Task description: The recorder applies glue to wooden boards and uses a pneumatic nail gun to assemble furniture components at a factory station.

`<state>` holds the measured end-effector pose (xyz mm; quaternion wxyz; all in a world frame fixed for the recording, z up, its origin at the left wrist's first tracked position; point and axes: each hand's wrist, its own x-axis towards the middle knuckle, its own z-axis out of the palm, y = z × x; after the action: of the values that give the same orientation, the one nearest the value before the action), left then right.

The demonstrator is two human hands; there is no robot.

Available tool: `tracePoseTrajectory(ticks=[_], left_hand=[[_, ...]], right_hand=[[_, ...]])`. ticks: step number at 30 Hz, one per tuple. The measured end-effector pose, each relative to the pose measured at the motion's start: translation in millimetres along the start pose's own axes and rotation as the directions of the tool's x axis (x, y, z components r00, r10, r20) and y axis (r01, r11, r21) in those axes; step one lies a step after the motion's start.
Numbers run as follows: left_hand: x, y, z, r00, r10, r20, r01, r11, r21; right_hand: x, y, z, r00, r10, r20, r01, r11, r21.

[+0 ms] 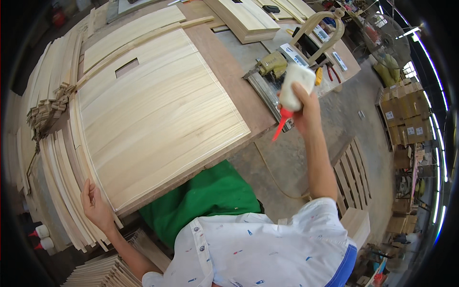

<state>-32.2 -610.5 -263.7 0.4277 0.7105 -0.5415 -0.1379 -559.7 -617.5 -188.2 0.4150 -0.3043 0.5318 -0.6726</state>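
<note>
Here's the glue-style bottle (297,82), up in the right hand (306,109), held clear of the panel and out by the bench's right edge. The fingers wrap round its white body, thumb laid along it, a firm closed hold. Down at the bench's near left corner, the left hand (98,210) sits by the near end of a narrow wooden strip (82,143), fingers loosely bent and close together; whether they pinch the strip or merely rest there, I can't tell.

The big pale panel (158,119) lies flat on the bench (227,67), its slot (126,68) toward the far side. A thin white line (216,80) follows its right, near and left edges; the far edge is harder to read.

So the step looks like gluing the panel's border, with the bead mostly laid. The next move probably calls for parking the bottle upright and freeing that right hand to handle a strip.

Now the bottle's aim: red nozzle (282,123) low, pointing back toward the person and slightly left, base up and away. Its long axis leans steeply, slanting across the bench's right edge.
</note>
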Motion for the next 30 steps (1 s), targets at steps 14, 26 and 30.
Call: tracePoseTrajectory(ticks=[14, 26, 30], left_hand=[[-39.2, -9.1, -22.1, 0.99, -0.131, -0.053, 0.124, 0.985, -0.119], [-36.7, 15.8, -21.2, 0.994, -0.109, -0.002, 0.109, 0.994, -0.009], [-23.4, 29.4, -10.0, 0.988, 0.037, 0.153, -0.045, 0.998, 0.051]], right_hand=[[212.9, 6.7, 87.7, 0.857, 0.209, 0.471, 0.502, -0.547, -0.67], [240.8, 35.4, 89.4, 0.788, 0.344, 0.511, 0.612, -0.534, -0.584], [215.4, 39.1, 97.0, 0.705, 0.093, 0.703, 0.688, -0.328, -0.647]])
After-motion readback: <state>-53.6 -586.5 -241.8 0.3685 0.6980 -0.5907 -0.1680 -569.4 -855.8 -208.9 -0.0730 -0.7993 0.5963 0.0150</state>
